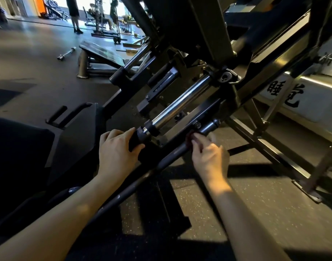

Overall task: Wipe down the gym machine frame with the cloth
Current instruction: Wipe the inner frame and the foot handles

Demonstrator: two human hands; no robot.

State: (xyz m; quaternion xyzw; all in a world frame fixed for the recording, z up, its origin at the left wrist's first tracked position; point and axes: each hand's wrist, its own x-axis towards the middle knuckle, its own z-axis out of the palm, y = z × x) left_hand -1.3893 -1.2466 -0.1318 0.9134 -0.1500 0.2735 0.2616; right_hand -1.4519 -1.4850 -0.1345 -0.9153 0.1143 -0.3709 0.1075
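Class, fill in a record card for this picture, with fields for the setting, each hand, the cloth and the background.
setting: gym, at a black machine frame
left hand: grips the black handle below the chrome bar
right hand: pinches the cloth at the frame tube
cloth: small, dark reddish, blurred
background: dumbbell on the floor; a person standing far off

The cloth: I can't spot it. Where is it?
Head view, centre-right: the right hand pinches the dark red cloth against the dark sloping frame tube, below the chrome cylinder whose end the left hand grips.
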